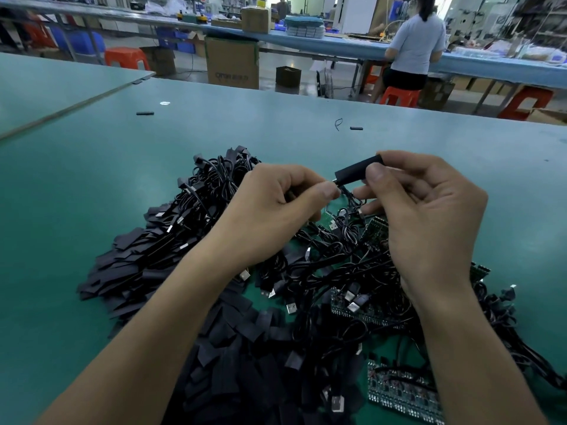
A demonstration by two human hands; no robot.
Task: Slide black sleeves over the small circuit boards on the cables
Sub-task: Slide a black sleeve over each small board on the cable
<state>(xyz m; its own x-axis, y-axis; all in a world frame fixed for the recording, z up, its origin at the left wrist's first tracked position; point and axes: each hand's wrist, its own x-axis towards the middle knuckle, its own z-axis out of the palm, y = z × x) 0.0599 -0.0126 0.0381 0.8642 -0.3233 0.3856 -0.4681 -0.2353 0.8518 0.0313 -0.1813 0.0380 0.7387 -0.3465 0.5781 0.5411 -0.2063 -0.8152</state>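
My right hand (426,210) pinches a black sleeve (356,171) between thumb and fingers, held above the pile and tilted up to the right. My left hand (276,204) pinches the thin black cable (345,194) right at the sleeve's lower left mouth. Whatever sits inside the sleeve is hidden. Below the hands lies a tangle of black cables with USB plugs (322,271) and small green circuit boards (376,228). Loose flat black sleeves (122,271) are heaped at the left and front.
The green table (92,194) carries stray sleeves at the back (356,128) (144,113). A panel of circuit boards (399,391) lies front right. Beyond the table's far edge are cardboard boxes, red stools and a seated person (414,50) at another bench.
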